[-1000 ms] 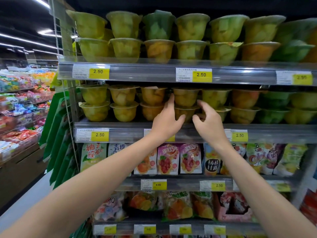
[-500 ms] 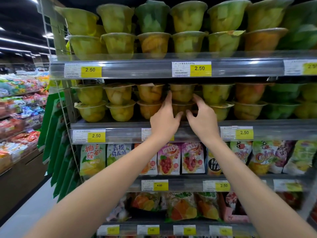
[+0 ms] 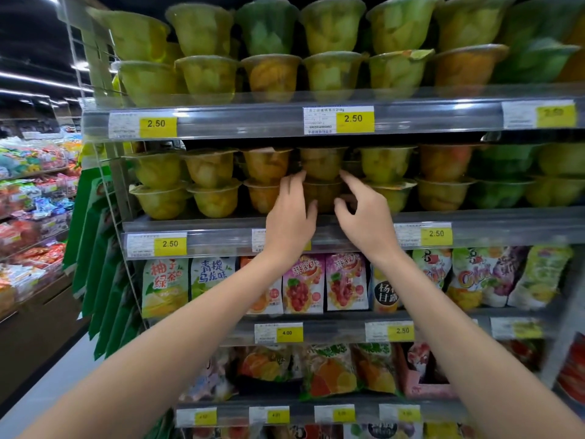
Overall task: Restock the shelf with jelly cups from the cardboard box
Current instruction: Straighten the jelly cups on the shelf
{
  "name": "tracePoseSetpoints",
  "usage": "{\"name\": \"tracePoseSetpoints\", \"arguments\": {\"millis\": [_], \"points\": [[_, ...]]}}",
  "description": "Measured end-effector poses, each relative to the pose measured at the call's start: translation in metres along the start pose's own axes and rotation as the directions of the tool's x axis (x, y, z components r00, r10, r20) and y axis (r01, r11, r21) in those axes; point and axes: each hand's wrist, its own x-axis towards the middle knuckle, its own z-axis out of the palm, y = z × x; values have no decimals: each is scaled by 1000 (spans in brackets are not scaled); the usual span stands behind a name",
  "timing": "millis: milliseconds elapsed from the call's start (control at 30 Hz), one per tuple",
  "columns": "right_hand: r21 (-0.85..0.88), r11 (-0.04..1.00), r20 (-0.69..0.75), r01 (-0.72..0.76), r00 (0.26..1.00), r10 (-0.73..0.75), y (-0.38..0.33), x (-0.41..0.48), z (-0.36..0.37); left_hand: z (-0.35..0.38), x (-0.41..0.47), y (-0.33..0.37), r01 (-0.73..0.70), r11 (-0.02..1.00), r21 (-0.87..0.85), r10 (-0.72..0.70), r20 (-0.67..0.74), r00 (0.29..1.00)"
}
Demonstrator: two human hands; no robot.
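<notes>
1. The shelf rack fills most of the view. Open floor lies along its left side.
2. The middle shelf has a clear strip along its front edge. Both hands reach over that strip.
3. Jelly cups stand on this shelf in rows, two high and side by side. Only a thin dark gap is left between the top cups and the shelf above.
4. Snack bags hang close together on the shelf below, under the arms.
5. The left hand has its fingers pointing up, straight, laid against the left side of one stack.
6. The right hand is just beside the right side of that stack. Its fingers are bent, but the blur hides whether they grip.
7. The bottom cup sits between the two hands, near the front edge, with the top cup on it.
8. A yellow price tag sticks to the front strip.
</notes>
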Motion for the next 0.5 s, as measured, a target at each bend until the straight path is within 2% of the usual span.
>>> {"name": "tracePoseSetpoints", "arguments": {"millis": [67, 167, 300, 400, 500], "points": [[1, 999, -41, 41, 998, -41, 0, -7, -7, -1, -3, -1, -37, 998, -49, 36, -11, 999], [-79, 993, -178, 83, 979, -96, 6, -13, -20, 0, -6, 8, -85, 991, -99, 86, 8, 996], [-226, 973, -320, 45, 940, -118, 14, -14, -39, 12, -1, 34, -73, 993, -96, 84, 117, 990], [-255, 966, -358, -39, 932, -57, 21, -15, -51, 24, 8, 54, -8, 996, -89, 28, 226, 974], [-242, 965, -304, -101, 952, 23, 33, -13, -60, 34, 15, 63, 27, 998, -64, -6, 307, 952]]}}
